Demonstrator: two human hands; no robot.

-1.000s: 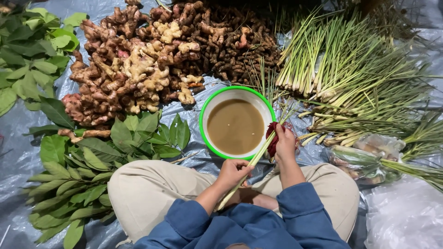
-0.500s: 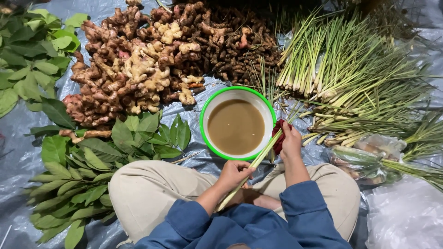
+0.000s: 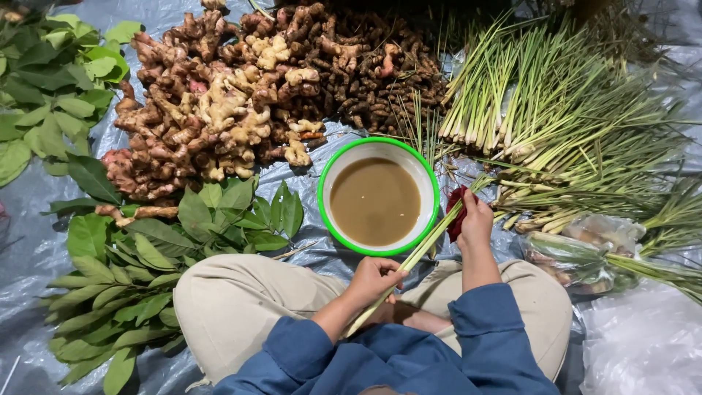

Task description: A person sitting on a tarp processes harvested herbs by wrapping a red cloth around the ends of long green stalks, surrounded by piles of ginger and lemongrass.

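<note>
Largest first: the grey plastic sheet (image 3: 44, 219) you sit on carries everything. The lemongrass heap (image 3: 556, 124) at your upper right is big and looks mostly unhandled, so I judge most of the work is left. The pile of ginger-like roots (image 3: 234, 110) and the darker rhizomes (image 3: 380, 66) at top centre sit untouched, as do the green leaves (image 3: 146, 271) at your left.

The green-rimmed bowl (image 3: 379, 196) of murky brown water sits just ahead of your knees; its cloudiness suggests some rinsing is already done.

One lemongrass stalk (image 3: 431, 238) is in hand, running diagonally from your lap past the bowl's right rim toward the heap, above the sheet, not in the water.

Your left hand (image 3: 374, 278) is clenched around the stalk's lower part. Your right hand (image 3: 475, 219) grips the upper part, fingers curled, with a dark red cloth or scrubber (image 3: 456, 208) pressed against it. Can't tell which.

A clear bag (image 3: 585, 249) with greens lies near your right knee.
</note>
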